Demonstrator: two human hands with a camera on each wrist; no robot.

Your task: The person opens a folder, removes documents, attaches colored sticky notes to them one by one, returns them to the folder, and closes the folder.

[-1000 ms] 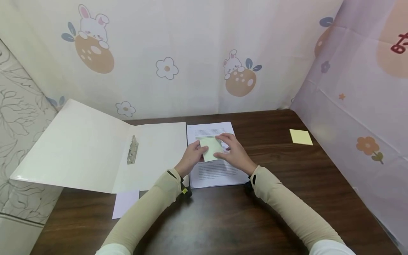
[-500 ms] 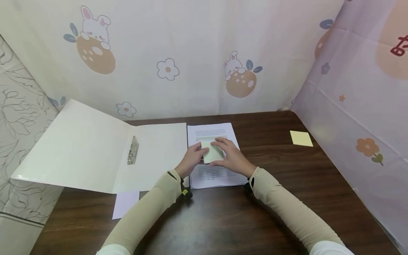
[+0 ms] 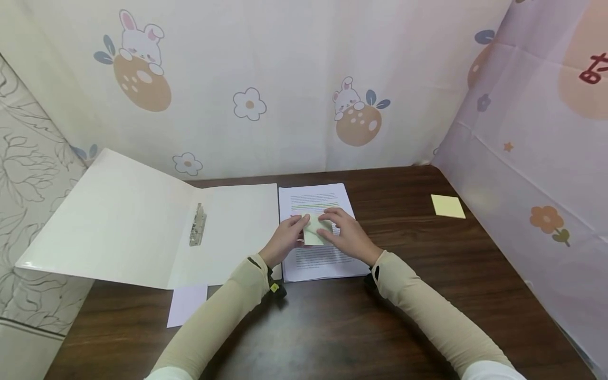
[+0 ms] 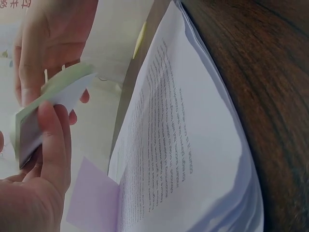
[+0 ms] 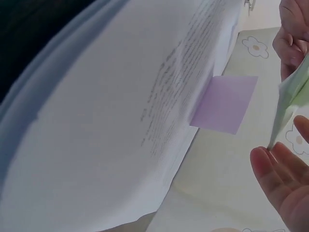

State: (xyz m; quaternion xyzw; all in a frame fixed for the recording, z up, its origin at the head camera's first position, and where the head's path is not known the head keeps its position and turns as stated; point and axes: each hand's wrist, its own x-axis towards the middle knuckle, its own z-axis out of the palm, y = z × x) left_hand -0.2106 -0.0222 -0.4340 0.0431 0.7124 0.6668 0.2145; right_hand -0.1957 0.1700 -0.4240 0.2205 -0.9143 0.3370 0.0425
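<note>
- A pale green notepad is held in both hands just right of the middle of the head frame, above the upper sheet of some printed pages.
- The left hand grips the notepad's left side, thumb on top and fingers against the underside.
- The right hand is partly open, its fingers curved in a loose arch over the notepad's right side; at the right edge of the right wrist frame, its fingertips pinch the tip of a green sheet that bends away from the rest.
- A green-highlighted line crosses the text above the hands.
- In both wrist frames, a lavender square shows beside the text.
- An open white folder fills the left of the head frame, its cover tilted up and its right edge just beside the pages; a metal clip sits near its fold.
- A lavender card extends from the folder's lower edge, lower left.
- A yellow note lies well apart at right on the dark wood counter.
- Beige sleeves cover both forearms.
- A curtain printed with rabbits and flowers hangs across the top.
</note>
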